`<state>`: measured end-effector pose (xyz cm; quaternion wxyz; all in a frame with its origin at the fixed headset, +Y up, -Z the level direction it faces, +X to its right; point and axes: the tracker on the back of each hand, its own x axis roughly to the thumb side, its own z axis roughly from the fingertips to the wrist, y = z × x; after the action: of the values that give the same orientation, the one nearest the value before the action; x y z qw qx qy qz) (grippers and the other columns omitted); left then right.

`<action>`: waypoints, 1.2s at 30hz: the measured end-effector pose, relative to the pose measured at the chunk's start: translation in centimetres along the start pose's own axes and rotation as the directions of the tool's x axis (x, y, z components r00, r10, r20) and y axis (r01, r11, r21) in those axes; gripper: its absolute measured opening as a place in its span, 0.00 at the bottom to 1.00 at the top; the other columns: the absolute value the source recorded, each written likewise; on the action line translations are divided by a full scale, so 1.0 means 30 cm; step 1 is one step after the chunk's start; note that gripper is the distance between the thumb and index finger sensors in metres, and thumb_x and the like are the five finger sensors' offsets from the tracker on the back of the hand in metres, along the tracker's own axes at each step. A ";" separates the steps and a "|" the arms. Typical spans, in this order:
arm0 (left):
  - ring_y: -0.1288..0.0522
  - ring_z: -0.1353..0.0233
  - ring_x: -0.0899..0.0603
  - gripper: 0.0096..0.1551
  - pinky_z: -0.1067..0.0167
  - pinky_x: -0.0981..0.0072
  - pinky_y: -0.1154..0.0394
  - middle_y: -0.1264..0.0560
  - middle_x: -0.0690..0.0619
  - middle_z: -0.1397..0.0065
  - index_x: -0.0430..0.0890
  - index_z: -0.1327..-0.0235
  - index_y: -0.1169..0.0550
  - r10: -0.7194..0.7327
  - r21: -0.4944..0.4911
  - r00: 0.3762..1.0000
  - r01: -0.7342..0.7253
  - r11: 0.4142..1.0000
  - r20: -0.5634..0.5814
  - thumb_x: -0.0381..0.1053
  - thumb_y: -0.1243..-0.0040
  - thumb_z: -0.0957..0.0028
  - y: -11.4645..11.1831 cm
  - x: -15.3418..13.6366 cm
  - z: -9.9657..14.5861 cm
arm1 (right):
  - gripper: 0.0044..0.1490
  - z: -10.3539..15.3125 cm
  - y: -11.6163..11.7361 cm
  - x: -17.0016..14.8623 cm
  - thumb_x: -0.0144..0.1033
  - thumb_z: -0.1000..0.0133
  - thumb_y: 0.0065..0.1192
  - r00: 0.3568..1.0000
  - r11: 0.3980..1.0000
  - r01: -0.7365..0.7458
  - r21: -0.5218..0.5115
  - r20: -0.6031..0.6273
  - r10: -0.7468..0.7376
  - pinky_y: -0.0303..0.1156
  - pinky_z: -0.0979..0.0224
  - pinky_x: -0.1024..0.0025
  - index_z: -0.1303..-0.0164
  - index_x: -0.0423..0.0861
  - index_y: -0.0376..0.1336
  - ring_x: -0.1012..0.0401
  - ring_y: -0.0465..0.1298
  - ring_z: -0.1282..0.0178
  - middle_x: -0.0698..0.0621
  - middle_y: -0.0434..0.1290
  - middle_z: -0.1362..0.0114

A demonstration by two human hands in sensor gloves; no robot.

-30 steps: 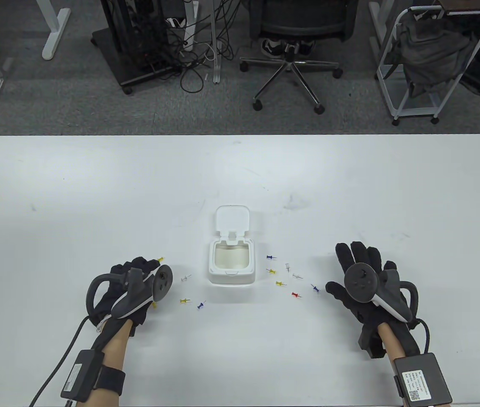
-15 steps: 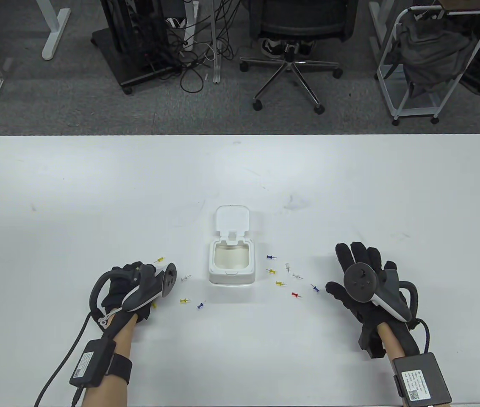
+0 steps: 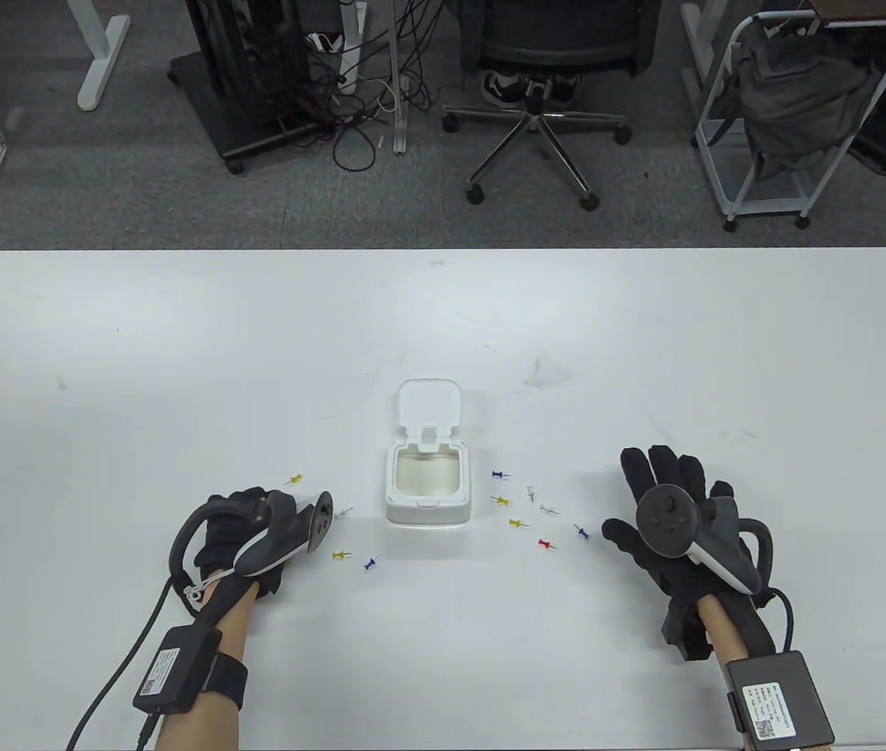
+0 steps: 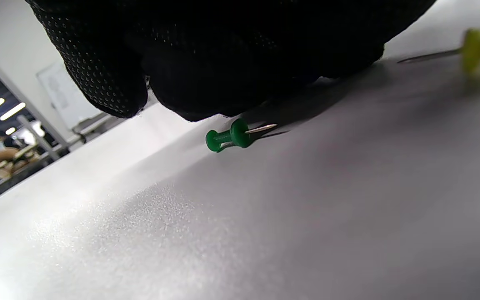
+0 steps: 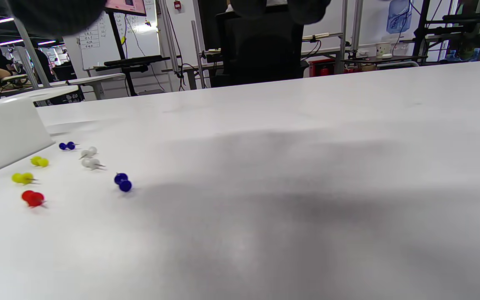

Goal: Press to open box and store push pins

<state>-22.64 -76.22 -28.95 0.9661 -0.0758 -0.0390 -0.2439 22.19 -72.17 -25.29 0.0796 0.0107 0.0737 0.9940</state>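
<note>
The white box (image 3: 427,489) is sitting at the middle of the table (image 3: 443,328) with its lid (image 3: 429,404) standing open behind the cavity, between the two hands and apart from both.

The left hand (image 3: 243,532) is resting low on the table, to the left of the box, knuckles curled downward. In the left wrist view its gloved fingers (image 4: 106,79) are bunching close together just above the surface, and a green push pin (image 4: 228,137) is lying on its side directly beneath them; whether the fingertips are touching it cannot be told. A yellow push pin (image 3: 296,478) is lying just beyond this hand, a clear one (image 3: 343,512) just beside it toward the box, and a yellow pin (image 3: 341,555) and a blue pin (image 3: 371,562) are lying near it on the box side.

The right hand (image 3: 665,524) is lying flat, fingers spread apart, holding nothing. Between it and the box a cluster of pins is lying loose: blue (image 3: 499,475), yellow (image 3: 518,523), red (image 3: 545,543), and a blue pin (image 3: 582,533) nearest the thumb.
</note>
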 end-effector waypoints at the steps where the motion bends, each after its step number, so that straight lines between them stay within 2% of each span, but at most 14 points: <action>1: 0.15 0.53 0.52 0.23 0.32 0.48 0.20 0.18 0.58 0.42 0.54 0.45 0.21 0.008 0.006 1.000 -0.008 1.000 0.000 0.59 0.43 0.51 0.005 -0.001 0.002 | 0.53 0.000 0.001 0.000 0.63 0.50 0.48 1.000 1.000 0.002 0.002 -0.001 -0.002 0.41 0.23 0.23 0.23 0.57 0.30 0.34 0.43 0.13 0.40 0.38 0.09; 4: 0.15 0.53 0.52 0.23 0.32 0.48 0.20 0.18 0.58 0.42 0.55 0.45 0.21 0.022 0.034 1.000 -0.022 0.999 0.001 0.59 0.43 0.51 0.048 -0.011 0.011 | 0.53 0.000 0.000 0.006 0.63 0.50 0.47 1.000 1.000 0.003 0.002 0.011 -0.003 0.41 0.23 0.23 0.23 0.57 0.30 0.34 0.43 0.13 0.40 0.38 0.09; 9: 0.15 0.51 0.52 0.23 0.31 0.47 0.21 0.18 0.58 0.41 0.55 0.44 0.21 0.145 0.110 0.989 -0.147 0.983 0.031 0.59 0.43 0.51 0.167 -0.009 0.023 | 0.53 0.000 -0.002 0.004 0.63 0.50 0.47 1.000 1.000 0.008 0.000 0.007 -0.008 0.41 0.23 0.23 0.23 0.57 0.30 0.34 0.43 0.13 0.40 0.38 0.09; 13: 0.15 0.51 0.52 0.23 0.31 0.47 0.21 0.18 0.58 0.41 0.55 0.44 0.21 0.247 0.173 0.965 -0.259 0.950 0.087 0.59 0.43 0.50 0.273 0.029 0.034 | 0.53 -0.001 0.001 0.001 0.63 0.50 0.47 1.000 1.000 0.013 0.003 0.006 -0.013 0.41 0.23 0.23 0.23 0.57 0.30 0.34 0.43 0.13 0.40 0.38 0.09; 17: 0.15 0.51 0.52 0.23 0.31 0.47 0.21 0.18 0.59 0.40 0.55 0.43 0.21 0.277 0.202 0.950 -0.302 0.932 0.144 0.59 0.42 0.50 0.337 0.088 0.025 | 0.53 -0.002 0.006 0.001 0.63 0.50 0.48 1.000 1.000 0.014 0.014 0.005 -0.014 0.41 0.23 0.23 0.23 0.57 0.30 0.34 0.43 0.13 0.40 0.38 0.09; 26: 0.15 0.50 0.52 0.23 0.30 0.47 0.21 0.18 0.58 0.40 0.55 0.43 0.21 0.295 0.196 0.935 -0.332 0.923 0.197 0.59 0.42 0.49 0.377 0.202 -0.030 | 0.53 -0.002 0.005 -0.001 0.63 0.50 0.48 1.000 1.000 0.022 0.017 -0.001 -0.022 0.41 0.23 0.23 0.23 0.57 0.30 0.34 0.43 0.13 0.40 0.38 0.09; 36: 0.15 0.50 0.52 0.22 0.30 0.48 0.21 0.18 0.59 0.40 0.56 0.43 0.21 0.238 0.202 0.945 -0.284 0.937 0.226 0.59 0.41 0.50 0.399 0.295 -0.062 | 0.53 -0.004 0.008 -0.001 0.62 0.50 0.48 1.000 1.000 0.022 0.017 0.002 -0.022 0.41 0.23 0.23 0.23 0.57 0.30 0.34 0.43 0.13 0.40 0.38 0.09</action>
<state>-9.09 -70.23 -31.33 0.9834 0.0089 -0.1529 -0.0978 22.18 -72.43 -25.38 0.0905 0.0115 0.0824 0.9924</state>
